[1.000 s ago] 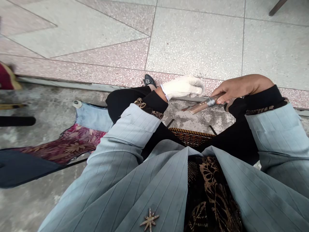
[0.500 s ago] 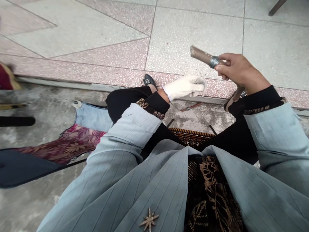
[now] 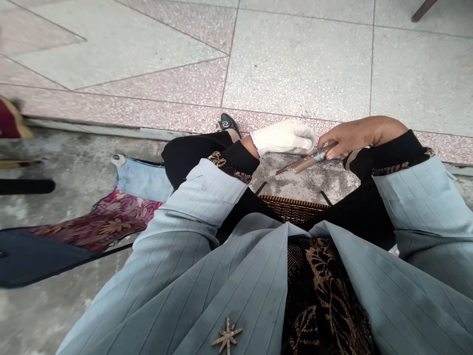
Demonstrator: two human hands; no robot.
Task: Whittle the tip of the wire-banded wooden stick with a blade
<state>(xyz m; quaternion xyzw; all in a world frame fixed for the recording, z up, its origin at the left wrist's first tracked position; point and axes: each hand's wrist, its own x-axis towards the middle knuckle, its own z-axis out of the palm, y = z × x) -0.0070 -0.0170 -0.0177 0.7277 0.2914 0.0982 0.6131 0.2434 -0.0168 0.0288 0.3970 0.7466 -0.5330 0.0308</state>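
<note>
My right hand (image 3: pixel 364 137), bare, is closed around a short brown rod (image 3: pixel 306 163) with a band of grey wire (image 3: pixel 320 155) wound about it. The rod slants down and to the left, over the concrete between my knees. My left hand (image 3: pixel 286 137) wears a white knitted glove and its fingers are curled. Whatever that hand may hold is hidden. Its fingertips are close to the wire-wound part of the rod; whether they touch I cannot tell. A thin reddish-brown stick (image 3: pixel 281 171) on the concrete is partly covered by the rod.
A woven seat edge (image 3: pixel 295 209) shows between my legs. Beyond my feet runs the raised edge of the terrazzo floor (image 3: pixel 295 59). To my left lie cloth pieces in light blue and red floral (image 3: pixel 114 212), with a dark bar (image 3: pixel 27 186) further left. A brown leg (image 3: pixel 424 10) stands upper right.
My right hand has come down and toward me with the rod, whose free end has swung from pointing up-left to down-left. The gloved left hand has barely moved.
</note>
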